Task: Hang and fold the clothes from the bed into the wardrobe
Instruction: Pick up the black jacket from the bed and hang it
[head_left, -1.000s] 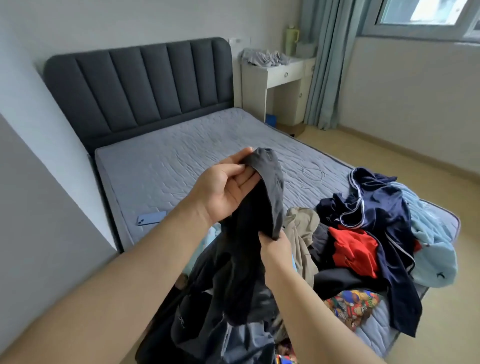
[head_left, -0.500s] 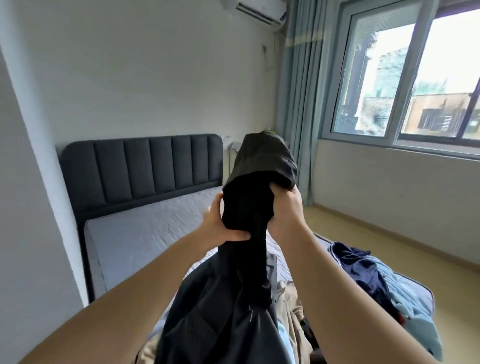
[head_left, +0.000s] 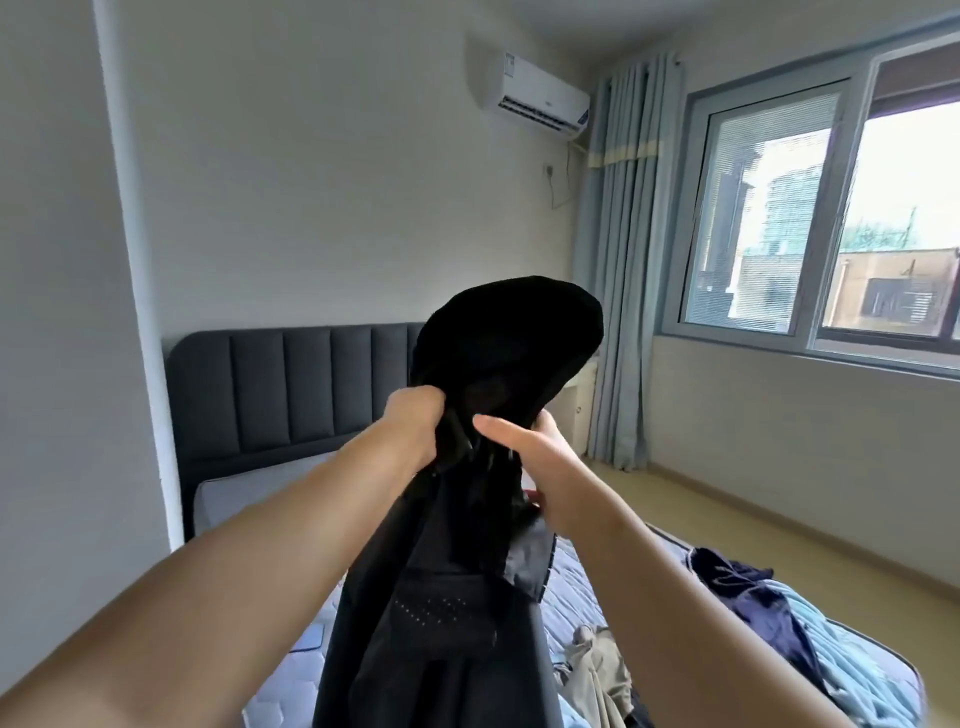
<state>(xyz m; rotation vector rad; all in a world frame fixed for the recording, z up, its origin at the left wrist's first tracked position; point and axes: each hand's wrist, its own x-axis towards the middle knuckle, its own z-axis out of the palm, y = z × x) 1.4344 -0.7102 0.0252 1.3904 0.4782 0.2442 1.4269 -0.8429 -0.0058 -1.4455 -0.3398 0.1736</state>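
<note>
Raised higher than half a second ago, the black garment (head_left: 498, 353) now balloons into a rounded, hood-like dome in front of the headboard (head_left: 280, 384), and the two hands sit further apart at its neck. The left hand (head_left: 415, 423) is closed in a fist with a bunch of cloth gathered inside it. The right hand (head_left: 530, 457) lays a straight thumb across the front of the fabric; its fingers are hidden behind the cloth, so it looks like a pinch more than a full grasp. From the hands the rest of the garment hangs down in a long, twisted column toward the near edge of the bed (head_left: 571, 571), well above the heap of clothes (head_left: 852, 665) lying on the right; the wardrobe is not in view. The lighter hold on the right is probably the weak point: the fabric looks thin, smooth and slippery, so a shake could pull it free and drop that side. The trailing hem could also catch the beige piece (head_left: 597, 660) below and drag it along. The cloth is matte black, with a panel of tiny perforations low down and a paler grey edge beside it; the mattress is quilted.
</note>
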